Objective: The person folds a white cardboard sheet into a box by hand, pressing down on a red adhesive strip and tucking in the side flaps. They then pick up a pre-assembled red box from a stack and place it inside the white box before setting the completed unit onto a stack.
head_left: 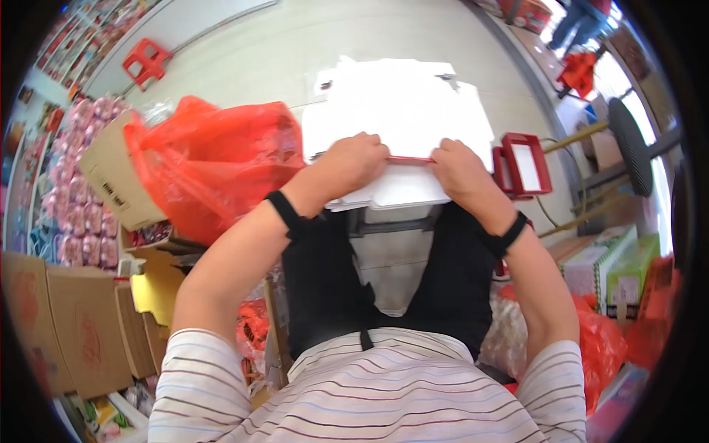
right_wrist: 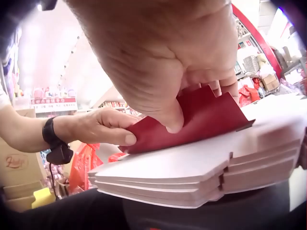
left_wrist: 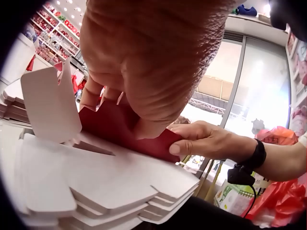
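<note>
A stack of flat, die-cut white card box blanks (head_left: 399, 96) lies in front of the person's knees. A wall of the top blank stands folded up, showing its dark red side (right_wrist: 211, 120). My left hand (head_left: 354, 164) pinches this red wall near its left end, thumb on the near face and fingers behind. Toward the other end, my right hand (head_left: 464, 177) grips the same wall in a like way. In the left wrist view, a white end flap (left_wrist: 50, 103) rises beside the left hand.
Folded red boxes with white insides (head_left: 509, 166) stand right of the stack. Left of it is a large red plastic bag (head_left: 229, 155) by a cardboard carton (head_left: 111, 177). A red stool (head_left: 146, 63) stands farther off. Green and white packages (head_left: 631, 273) lie at the right.
</note>
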`<state>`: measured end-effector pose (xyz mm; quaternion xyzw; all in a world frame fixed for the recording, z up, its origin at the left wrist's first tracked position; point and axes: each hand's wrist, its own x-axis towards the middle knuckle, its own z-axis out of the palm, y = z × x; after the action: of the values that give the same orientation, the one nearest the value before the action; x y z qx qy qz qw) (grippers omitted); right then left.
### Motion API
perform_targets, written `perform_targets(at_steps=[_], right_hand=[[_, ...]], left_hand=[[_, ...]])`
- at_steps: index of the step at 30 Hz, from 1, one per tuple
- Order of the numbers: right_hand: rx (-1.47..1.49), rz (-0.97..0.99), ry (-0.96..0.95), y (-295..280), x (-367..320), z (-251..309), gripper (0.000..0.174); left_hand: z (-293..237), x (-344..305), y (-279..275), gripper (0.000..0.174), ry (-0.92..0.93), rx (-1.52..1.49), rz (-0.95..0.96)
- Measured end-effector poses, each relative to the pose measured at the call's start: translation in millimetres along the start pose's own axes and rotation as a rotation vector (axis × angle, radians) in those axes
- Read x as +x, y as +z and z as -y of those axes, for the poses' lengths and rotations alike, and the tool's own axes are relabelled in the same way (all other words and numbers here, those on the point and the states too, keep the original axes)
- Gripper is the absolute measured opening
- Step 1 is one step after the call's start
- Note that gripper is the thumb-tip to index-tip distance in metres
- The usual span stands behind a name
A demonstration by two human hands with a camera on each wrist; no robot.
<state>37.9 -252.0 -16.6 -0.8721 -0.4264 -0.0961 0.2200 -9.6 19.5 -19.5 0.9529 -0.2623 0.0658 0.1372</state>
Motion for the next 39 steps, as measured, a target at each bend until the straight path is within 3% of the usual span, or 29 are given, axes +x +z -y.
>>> perform_targets(at_steps=[5,7,10,14,17,21,22,25,26,31,39], right_hand=[[0.163,0.268,0.27,-14.4,10.7,-8.8,0.028],[0.24,0.328,0.383,-18.8,17.6,-11.1,0.028],[0.231,0.294,0.411,-18.6,20.5,-9.8,0.029],[-0.122,0.02,0.219,-8.8,7.3,-0.9,0.033],[-0.317,-0.078,0.067,-3.7,0.6,13.1,0.037],[-0.093,-0.055,-0.032,14.1,-24.7,41.7,0.05],[-0.105,0.017,0.002,16.4,-30.5,48.2,0.054],[-0.127,-0.046,-0.027,27.5,-35.4,50.3,0.054],[-0.112,-0.013,0.02,30.7,-40.1,47.2,0.054],[-0.124,-0.036,-0.002,29.5,-42.8,41.2,0.053],[-0.111,-0.078,0.19,-12.2,-83.5,10.0,0.042]], left_hand=[[-4.0,15.9,-17.1,0.025,-0.247,-0.205,0.165],[-3.0,24.8,-15.9,0.03,-0.346,-0.251,0.211],[2.7,26.0,-9.5,0.038,-0.337,-0.254,0.115],[-2.4,25.3,10.2,0.036,-0.335,-0.008,-0.136],[-12.0,22.7,20.2,0.028,-0.249,0.154,-0.247],[-34.0,9.9,22.0,0.02,-0.079,0.174,-0.214],[-37.7,3.5,25.2,0.032,-0.048,0.181,-0.165],[-58.4,-22.1,35.4,0.049,0.019,0.083,-0.378],[-60.5,-27.0,37.1,0.063,-0.022,0.017,-0.246],[-59.6,-27.7,43.1,0.062,-0.062,0.106,-0.181],[-69.8,-18.6,22.6,0.061,-0.141,0.132,-0.089]])
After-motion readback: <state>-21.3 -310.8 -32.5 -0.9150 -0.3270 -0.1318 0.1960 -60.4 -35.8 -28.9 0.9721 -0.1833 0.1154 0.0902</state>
